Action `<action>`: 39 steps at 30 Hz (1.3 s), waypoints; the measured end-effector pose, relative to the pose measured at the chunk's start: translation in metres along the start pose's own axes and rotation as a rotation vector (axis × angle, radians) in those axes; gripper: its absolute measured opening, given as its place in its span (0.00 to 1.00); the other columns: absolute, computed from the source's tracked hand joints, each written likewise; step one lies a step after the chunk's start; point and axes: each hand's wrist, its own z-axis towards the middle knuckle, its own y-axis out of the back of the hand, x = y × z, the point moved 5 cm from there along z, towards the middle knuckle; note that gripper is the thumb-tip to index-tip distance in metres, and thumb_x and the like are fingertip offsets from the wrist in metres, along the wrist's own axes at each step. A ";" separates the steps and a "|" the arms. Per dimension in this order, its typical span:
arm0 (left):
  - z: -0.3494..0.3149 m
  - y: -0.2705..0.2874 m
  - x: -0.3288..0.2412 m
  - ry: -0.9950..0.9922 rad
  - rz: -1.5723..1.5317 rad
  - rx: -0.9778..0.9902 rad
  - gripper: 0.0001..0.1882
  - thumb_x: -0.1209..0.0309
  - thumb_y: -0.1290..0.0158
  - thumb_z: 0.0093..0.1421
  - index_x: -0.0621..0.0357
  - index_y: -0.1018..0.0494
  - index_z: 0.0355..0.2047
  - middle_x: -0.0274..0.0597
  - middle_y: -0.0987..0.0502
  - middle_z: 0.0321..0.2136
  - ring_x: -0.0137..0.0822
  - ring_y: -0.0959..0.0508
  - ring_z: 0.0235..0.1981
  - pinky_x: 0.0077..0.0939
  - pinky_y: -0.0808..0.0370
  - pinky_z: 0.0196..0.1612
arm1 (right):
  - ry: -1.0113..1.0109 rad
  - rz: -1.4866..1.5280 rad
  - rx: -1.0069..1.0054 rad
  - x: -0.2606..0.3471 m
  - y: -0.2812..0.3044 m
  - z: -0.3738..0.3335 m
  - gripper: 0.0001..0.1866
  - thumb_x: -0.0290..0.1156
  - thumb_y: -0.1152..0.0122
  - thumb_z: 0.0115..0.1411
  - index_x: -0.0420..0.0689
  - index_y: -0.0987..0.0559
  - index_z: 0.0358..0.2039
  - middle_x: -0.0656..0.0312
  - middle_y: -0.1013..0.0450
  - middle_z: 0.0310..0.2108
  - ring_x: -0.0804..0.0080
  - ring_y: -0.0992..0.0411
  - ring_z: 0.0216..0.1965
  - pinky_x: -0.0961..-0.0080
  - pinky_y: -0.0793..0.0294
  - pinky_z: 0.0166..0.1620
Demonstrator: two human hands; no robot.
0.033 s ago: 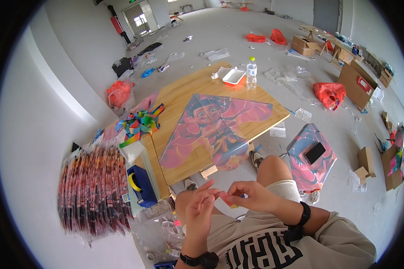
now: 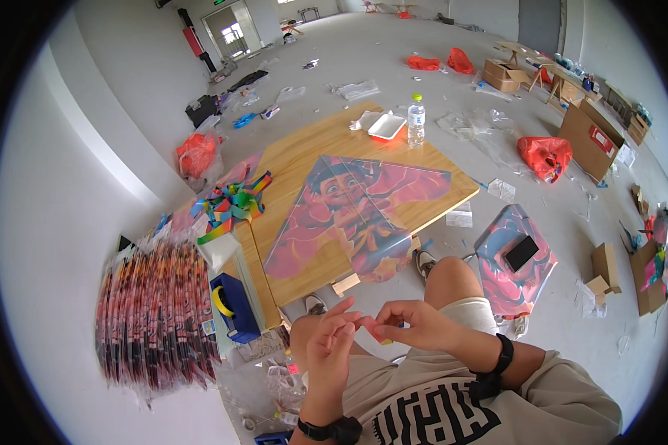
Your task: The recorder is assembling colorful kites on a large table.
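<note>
Above my lap, my right hand (image 2: 417, 324) pinches a small strip (image 2: 369, 323) between thumb and fingertips. It looks reddish, with bits of yellow and blue showing by the fingers; its exact kind is unclear. My left hand (image 2: 329, 353) is raised beside it, its fingers partly stretched and apart, the fingertips close to or touching the strip's left end. Beyond both hands, a triangular kite (image 2: 352, 215) with a printed cartoon figure lies flat on the wooden table (image 2: 289, 159), its lower tip hanging over the near edge.
Rainbow ribbons (image 2: 234, 204) lie at the table's left, near a blue tape dispenser (image 2: 234, 308) and a stack of plastic-wrapped kites (image 2: 156, 311). A water bottle (image 2: 416, 122) and white tray (image 2: 387, 127) stand at the back. Rightward, a phone (image 2: 522, 253) rests on a printed stool (image 2: 497, 237).
</note>
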 end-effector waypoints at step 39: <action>0.001 0.021 -0.057 -0.253 0.073 -0.052 0.07 0.71 0.47 0.69 0.59 0.22 0.41 0.51 0.31 0.63 0.47 0.26 0.60 0.45 0.32 0.64 | -0.158 0.155 0.008 -0.021 0.005 -0.010 0.11 0.29 0.37 0.68 0.34 0.18 0.45 0.62 0.19 0.39 0.81 0.23 0.39 0.82 0.24 0.44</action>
